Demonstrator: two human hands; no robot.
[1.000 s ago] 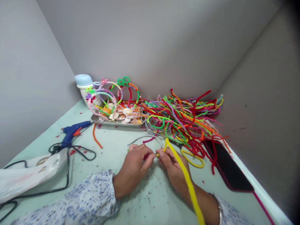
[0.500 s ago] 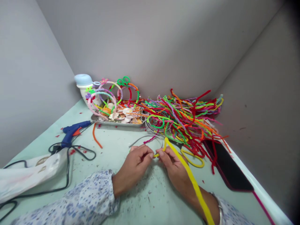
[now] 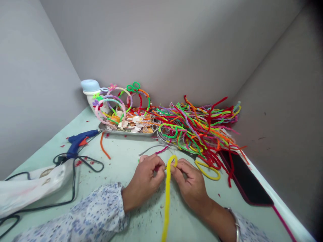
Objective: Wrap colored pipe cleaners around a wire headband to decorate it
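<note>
My left hand (image 3: 146, 179) and my right hand (image 3: 190, 183) meet over the pale green table (image 3: 126, 161), both with fingers pinched. Between them a yellow pipe cleaner (image 3: 167, 198) loops over at the fingertips and hangs down toward me between my wrists. A thin grey wire headband (image 3: 156, 148) lies just beyond my fingers; my left hand seems to pinch its end together with the yellow strand.
A big heap of coloured pipe cleaners (image 3: 202, 127) fills the back right. A metal tray (image 3: 126, 131) of shells and wrapped headbands (image 3: 118, 101) stands behind. A blue glue gun (image 3: 78, 139) with black cord lies left, a dark phone (image 3: 242, 178) right.
The long tail of the yellow pipe cleaner has swung from over my right forearm to hang between my hands. Its top now bends into a small loop at my fingertips.
</note>
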